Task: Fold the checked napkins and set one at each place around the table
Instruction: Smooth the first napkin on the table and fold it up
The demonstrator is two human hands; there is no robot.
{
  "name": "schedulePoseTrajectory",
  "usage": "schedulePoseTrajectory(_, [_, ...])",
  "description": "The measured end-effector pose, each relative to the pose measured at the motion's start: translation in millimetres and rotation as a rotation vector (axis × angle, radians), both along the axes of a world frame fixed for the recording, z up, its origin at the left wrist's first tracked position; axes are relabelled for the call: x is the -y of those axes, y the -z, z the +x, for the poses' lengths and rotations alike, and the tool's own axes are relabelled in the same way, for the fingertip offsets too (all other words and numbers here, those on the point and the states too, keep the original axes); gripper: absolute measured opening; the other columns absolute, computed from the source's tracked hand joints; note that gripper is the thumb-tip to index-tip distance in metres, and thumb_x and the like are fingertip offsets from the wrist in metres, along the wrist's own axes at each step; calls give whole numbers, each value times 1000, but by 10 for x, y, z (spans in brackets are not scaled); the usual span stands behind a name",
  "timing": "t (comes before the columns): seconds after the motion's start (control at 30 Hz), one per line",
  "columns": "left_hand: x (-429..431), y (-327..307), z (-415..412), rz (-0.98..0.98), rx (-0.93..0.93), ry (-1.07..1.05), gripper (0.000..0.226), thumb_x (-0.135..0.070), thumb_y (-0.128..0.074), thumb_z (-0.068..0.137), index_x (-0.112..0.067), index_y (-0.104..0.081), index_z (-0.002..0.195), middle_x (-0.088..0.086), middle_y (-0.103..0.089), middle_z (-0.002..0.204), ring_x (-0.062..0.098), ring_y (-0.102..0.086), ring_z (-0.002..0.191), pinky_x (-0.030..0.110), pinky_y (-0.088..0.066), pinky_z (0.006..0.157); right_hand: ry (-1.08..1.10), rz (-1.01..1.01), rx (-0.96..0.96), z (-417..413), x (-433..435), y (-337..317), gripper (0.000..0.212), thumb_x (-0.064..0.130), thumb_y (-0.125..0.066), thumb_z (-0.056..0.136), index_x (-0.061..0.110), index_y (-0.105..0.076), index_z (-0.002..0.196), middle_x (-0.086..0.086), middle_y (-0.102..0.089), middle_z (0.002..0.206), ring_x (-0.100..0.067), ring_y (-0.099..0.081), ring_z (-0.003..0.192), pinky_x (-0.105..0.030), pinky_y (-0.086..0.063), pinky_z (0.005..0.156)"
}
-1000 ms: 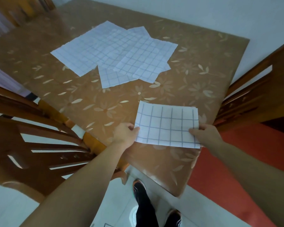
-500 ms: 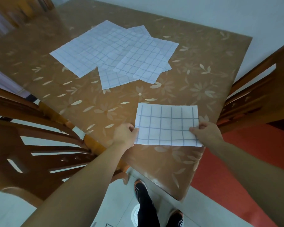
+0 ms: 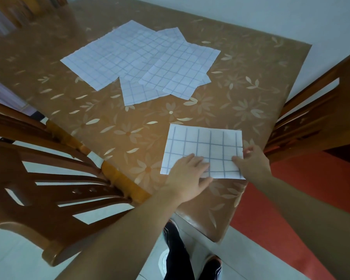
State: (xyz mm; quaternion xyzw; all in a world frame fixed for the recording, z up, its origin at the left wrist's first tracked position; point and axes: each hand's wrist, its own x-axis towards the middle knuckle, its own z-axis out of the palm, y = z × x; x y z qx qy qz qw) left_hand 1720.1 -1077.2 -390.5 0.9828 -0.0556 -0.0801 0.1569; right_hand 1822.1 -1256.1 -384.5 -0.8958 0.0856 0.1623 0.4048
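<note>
A folded white napkin with blue checks [image 3: 204, 146] lies flat near the table's front corner. My left hand [image 3: 187, 176] rests flat on its near edge with the fingers straight, pressing it down. At the napkin's near right corner my right hand [image 3: 251, 162] pinches it, thumb on top and fingers at the right edge. Further back, several unfolded checked napkins [image 3: 139, 59] lie overlapping in a loose pile in the middle of the table.
The table [image 3: 251, 67] has a brown flowered cover. A wooden chair [image 3: 49, 188] stands close at the left and another [image 3: 321, 122] at the right corner. Below the table edge are my shoes [image 3: 210, 265] on pale tiles beside a red floor area [image 3: 291, 199].
My left hand left the napkin's left edge and now lies flat on top of its near part. My right hand stays at the right corner.
</note>
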Motion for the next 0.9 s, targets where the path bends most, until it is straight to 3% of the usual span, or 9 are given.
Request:
schedulePoseTrajectory(0.1, [65, 89, -13, 80, -54, -11, 64, -60, -36, 95, -21, -37, 146, 0, -30, 157, 26, -18, 148, 42, -19, 120, 8, -12, -14, 15, 31, 1, 39, 22, -69, 85, 9, -51, 117, -2, -54, 103, -19, -51, 87, -27, -40, 63])
schedulePoseTrajectory(0.17, [54, 104, 1, 80, 3, -4, 56, -51, -40, 98, -18, -42, 142, 1, -37, 154, 26, -25, 146, 41, -23, 118, 15, -26, -32, 29, 37, -22, 33, 23, -69, 85, 9, -52, 111, -2, -53, 101, -19, -52, 86, -27, -39, 59])
schedulePoseTrajectory(0.33, [32, -20, 95, 52, 125, 27, 34, -30, -44, 97, -10, -69, 107, 5, -70, 109, 29, -64, 105, 40, -53, 88, 24, 14, 13, 128, 60, -176, 24, 26, -71, 82, 15, -56, 97, -3, -56, 106, -21, -55, 90, -30, -42, 70])
schedulePoseTrajectory(0.43, [37, -287, 138, 50, 30, -42, 33, -33, -39, 102, -13, -65, 102, 3, -68, 99, 27, -63, 91, 35, -49, 71, 18, 72, 100, 204, 92, -467, 22, 33, -68, 84, 16, -61, 94, -1, -62, 98, -17, -58, 82, -28, -42, 62])
schedulePoseTrajectory(0.53, [46, -653, 168, -39, -26, -142, 36, -37, -38, 103, -15, -50, 78, 0, -53, 70, 22, -51, 69, 31, -32, 56, 22, 160, 183, 259, 162, -819, 28, 43, -62, 87, 17, -64, 96, 2, -66, 89, -12, -60, 76, -25, -43, 58])
schedulePoseTrajectory(0.6, [51, -908, 190, -135, -52, -209, 42, -36, -41, 102, -15, -39, 66, -3, -38, 59, 16, -39, 58, 28, -23, 50, 29, 218, 229, 280, 211, -1012, 35, 52, -57, 87, 19, -66, 97, 6, -66, 89, -10, -62, 81, -22, -42, 61])
schedulePoseTrajectory(0.7, [22, -1227, 223, -401, -62, -285, 49, -36, -45, 100, -13, -38, 58, -1, -36, 54, 12, -34, 50, 29, -24, 52, 6, 285, 231, 258, 254, -1220, 49, 59, -51, 89, 18, -62, 114, 9, -62, 102, -8, -58, 89, -22, -40, 70])
schedulePoseTrajectory(0.8, [-1, -1503, 243, -780, -81, -414, 46, -37, -47, 100, 0, -68, 81, 8, -66, 72, 19, -62, 67, 33, -46, 66, 3, 437, 96, 212, 206, -1241, 63, 70, -50, 83, 18, -63, 117, 6, -63, 113, -16, -57, 106, -31, -44, 87])
schedulePoseTrajectory(0.9, [-48, -1611, 246, -1027, -89, -616, 42, -39, -52, 98, -1, -70, 97, 8, -72, 90, 17, -66, 81, 26, -49, 72, -29, 767, -230, 112, 121, -1143, 53, 67, -60, 79, 29, -65, 115, 2, -69, 117, -21, -64, 107, -43, -48, 97])
